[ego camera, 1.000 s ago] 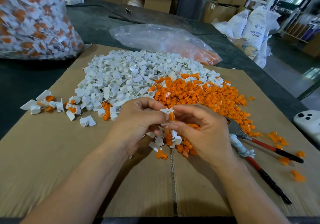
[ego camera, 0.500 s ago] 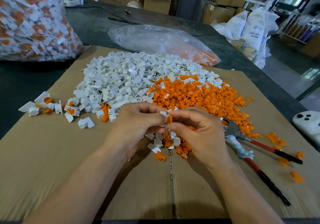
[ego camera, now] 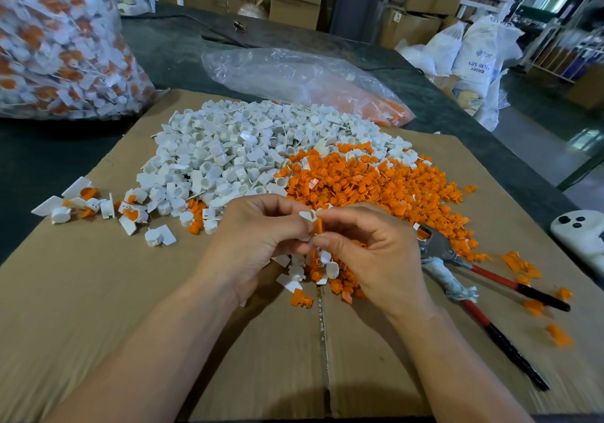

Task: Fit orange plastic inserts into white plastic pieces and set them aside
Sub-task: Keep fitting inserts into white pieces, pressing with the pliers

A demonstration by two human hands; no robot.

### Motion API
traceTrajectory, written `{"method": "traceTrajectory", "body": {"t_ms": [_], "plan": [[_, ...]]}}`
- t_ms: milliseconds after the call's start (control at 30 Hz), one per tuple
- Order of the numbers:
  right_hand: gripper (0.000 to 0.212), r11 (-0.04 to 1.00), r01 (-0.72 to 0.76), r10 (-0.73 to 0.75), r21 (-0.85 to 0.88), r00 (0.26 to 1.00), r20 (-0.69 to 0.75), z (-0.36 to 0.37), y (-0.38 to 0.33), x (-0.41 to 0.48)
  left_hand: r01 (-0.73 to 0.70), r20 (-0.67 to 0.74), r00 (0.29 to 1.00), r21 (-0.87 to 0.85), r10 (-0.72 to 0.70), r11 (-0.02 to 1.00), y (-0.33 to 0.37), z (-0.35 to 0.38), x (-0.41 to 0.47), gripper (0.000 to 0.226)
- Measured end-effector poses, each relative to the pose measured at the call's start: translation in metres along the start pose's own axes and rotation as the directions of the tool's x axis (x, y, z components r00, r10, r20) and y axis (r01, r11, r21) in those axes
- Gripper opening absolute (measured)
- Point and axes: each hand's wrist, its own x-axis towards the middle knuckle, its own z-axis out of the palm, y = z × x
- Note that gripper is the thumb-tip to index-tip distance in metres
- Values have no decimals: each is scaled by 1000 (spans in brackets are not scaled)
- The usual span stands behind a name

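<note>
Orange plastic insert sits in the middle of the frame, pinched by the right hand and pressed against a small white plastic piece that the left hand grips. Both hands are curled tight just above the flat brown cardboard sheet, probably so a dropped part lands among the loose ones below. Fingers cover the joint, so how far the insert has gone in cannot be told. Red-handled metal pliers lie at centre right, within reach but untouched. Farther up, the heap of orange inserts adjoins the heap of white pieces, keeping stock close to each hand. At centre left a few fitted white-and-orange pieces lie apart, seemingly the set-aside lot. Beyond, on the dark desk, a clear plastic bag holds orange parts. A large filled bag at upper left is cut off by the edge.
</note>
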Motion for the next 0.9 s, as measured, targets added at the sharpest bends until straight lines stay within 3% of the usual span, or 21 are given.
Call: {"method": "traceTrajectory", "body": {"t_ms": [133, 333, 900], "plan": [[31, 985, -83, 80, 153, 997, 23, 2, -2, -1, 43, -24, 999, -85, -45, 995, 1, 0, 2, 21], [47, 978, -128, 125, 164, 992, 33, 3, 0, -3, 76, -26, 996, -131, -80, 988, 2, -4, 4, 9], [30, 990, -81, 80, 115, 997, 17, 3, -2, -3, 31, -10, 999, -76, -32, 997, 3, -2, 2, 14]]}}
